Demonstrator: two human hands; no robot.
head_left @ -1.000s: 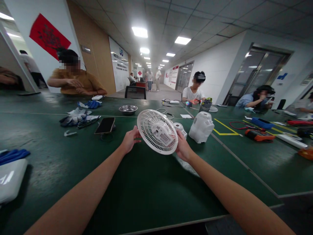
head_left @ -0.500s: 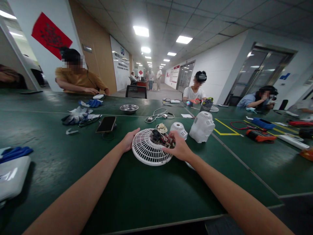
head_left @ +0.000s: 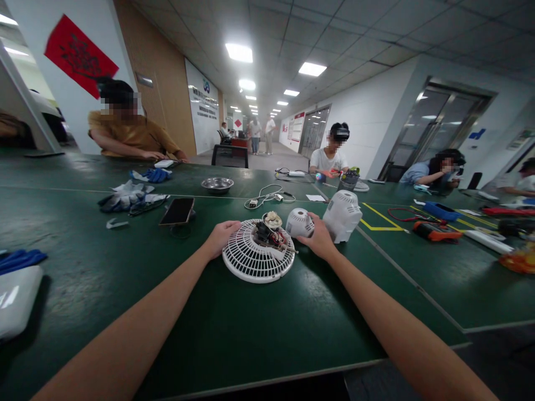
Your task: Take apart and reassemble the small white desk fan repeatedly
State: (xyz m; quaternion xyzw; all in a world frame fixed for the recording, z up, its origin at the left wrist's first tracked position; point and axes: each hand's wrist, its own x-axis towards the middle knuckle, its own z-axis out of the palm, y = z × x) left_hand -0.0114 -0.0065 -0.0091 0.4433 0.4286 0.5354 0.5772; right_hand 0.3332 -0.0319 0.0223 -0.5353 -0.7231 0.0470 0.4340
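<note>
A white round fan grille [head_left: 246, 263] lies on the green table in front of me. On it sits a fan motor [head_left: 267, 236] with red wires and a pale round piece on top. My left hand [head_left: 222, 238] grips the grille's left edge, fingers at the rim. My right hand [head_left: 320, 239] is around the right side of a small white vented motor cover [head_left: 300, 221], thumb at its front, just right of the grille. Behind that hand stands a larger white plastic housing [head_left: 343, 216], upright.
Beyond the grille are a coiled white cable [head_left: 267, 196] and a metal bowl [head_left: 217, 184]. To the left lie a phone [head_left: 177, 211] and work gloves [head_left: 127, 196]. An orange multimeter [head_left: 437, 231] lies right. Several people sit around the table.
My right hand has left the motor and moved right to the small white motor cover, closing on it. My left hand stays at the grille's edge.
</note>
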